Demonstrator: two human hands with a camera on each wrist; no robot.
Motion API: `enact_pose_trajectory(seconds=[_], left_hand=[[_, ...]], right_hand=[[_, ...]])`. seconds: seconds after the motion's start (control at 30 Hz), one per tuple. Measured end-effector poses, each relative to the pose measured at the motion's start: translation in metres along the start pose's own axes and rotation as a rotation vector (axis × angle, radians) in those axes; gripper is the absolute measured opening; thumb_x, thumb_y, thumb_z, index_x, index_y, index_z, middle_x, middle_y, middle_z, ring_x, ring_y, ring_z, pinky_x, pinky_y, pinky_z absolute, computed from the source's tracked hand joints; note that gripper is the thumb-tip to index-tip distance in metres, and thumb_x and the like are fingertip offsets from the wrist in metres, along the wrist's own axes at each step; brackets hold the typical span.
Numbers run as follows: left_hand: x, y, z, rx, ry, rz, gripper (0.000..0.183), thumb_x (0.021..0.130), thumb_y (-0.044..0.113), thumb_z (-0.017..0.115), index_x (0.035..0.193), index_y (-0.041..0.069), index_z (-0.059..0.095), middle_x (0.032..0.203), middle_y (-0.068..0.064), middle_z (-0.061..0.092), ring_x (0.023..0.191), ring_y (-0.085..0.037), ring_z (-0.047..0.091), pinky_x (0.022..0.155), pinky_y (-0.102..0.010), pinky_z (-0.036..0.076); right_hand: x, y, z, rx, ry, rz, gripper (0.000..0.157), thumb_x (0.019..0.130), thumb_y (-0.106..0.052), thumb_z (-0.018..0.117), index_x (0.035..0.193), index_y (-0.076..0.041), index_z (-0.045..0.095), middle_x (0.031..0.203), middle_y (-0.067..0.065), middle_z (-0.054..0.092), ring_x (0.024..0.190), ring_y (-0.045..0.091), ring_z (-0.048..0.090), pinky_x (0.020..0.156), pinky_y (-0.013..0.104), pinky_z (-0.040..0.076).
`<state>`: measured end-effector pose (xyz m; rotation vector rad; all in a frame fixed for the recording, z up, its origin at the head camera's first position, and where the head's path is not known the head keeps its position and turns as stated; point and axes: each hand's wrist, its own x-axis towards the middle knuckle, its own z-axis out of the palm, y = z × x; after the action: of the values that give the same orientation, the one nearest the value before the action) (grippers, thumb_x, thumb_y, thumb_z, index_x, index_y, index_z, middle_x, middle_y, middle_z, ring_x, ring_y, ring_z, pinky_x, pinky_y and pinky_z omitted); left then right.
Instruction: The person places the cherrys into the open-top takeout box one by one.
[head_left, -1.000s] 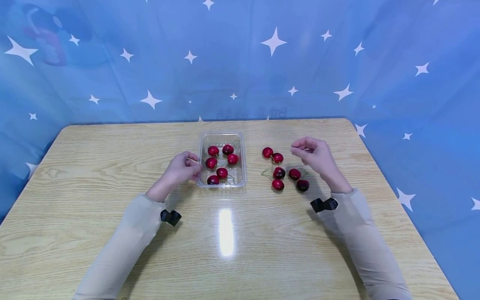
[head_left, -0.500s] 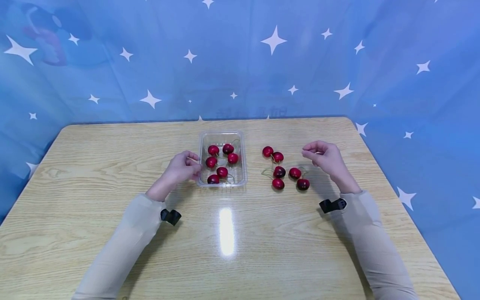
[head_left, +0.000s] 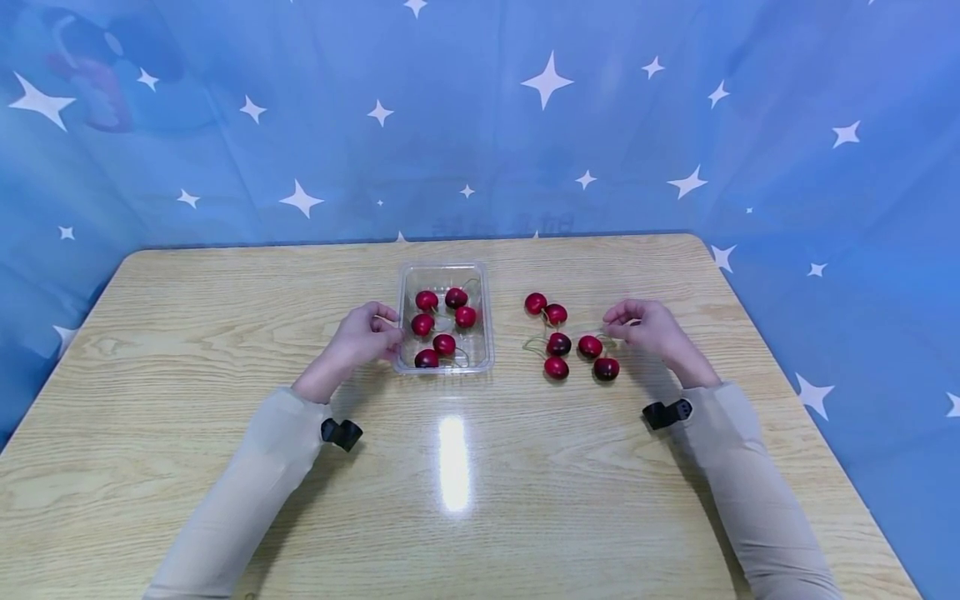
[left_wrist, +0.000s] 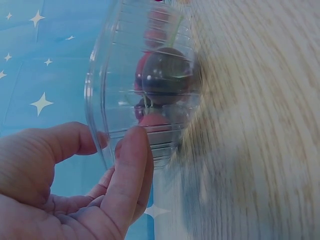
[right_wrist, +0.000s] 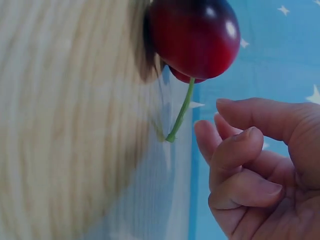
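My left hand [head_left: 363, 337] pinches the left side of a clear plastic box [head_left: 446, 372] between thumb and fingers; the left wrist view shows the fingers [left_wrist: 127, 172] against its wall. Several red cherries [head_left: 465, 317] lie inside the box. Over the table, my right hand [head_left: 651, 327] hovers just right of a loose red cherry [head_left: 589, 347], beside a darker cherry [head_left: 606, 369]. In the right wrist view, a dark red cherry [right_wrist: 195, 40] has a green stem [right_wrist: 182, 110] pointing down near my fingertips. Thumb and forefinger are apart, with nothing between them.
More loose cherries lie between the box and my right hand, among them a dark one [head_left: 558, 344] and a pair [head_left: 536, 304] farther back. All rest on a wooden table [head_left: 525, 500]. A blue curtain [head_left: 465, 125] with white stars hangs behind it.
My right hand has moved right from above the cherries, then lowered toward the nearest cherry's stem. The left hand, the box and the cherries stay as they were.
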<state>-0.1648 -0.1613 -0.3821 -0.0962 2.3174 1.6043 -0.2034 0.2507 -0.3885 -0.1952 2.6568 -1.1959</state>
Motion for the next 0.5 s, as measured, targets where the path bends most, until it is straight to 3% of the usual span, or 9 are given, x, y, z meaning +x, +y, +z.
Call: enact_pose_trajectory(seconds=[0.5], left_hand=[[-0.0001,0.0,-0.0002,0.007,0.005,0.008,0.027,0.091,0.002,0.054,0.115,-0.007,0.044,0.083,-0.01,0.058,0.063,-0.011,0.06,0.067,-0.033,0.057]], right_hand=[[0.0055,0.0044,0.0035,-0.114,-0.031,0.03,0.012,0.085,0.0,0.063,0.095,0.005,0.062,0.081,0.01,0.06,0.07,0.016,0.05,0.056,0.023,0.041]])
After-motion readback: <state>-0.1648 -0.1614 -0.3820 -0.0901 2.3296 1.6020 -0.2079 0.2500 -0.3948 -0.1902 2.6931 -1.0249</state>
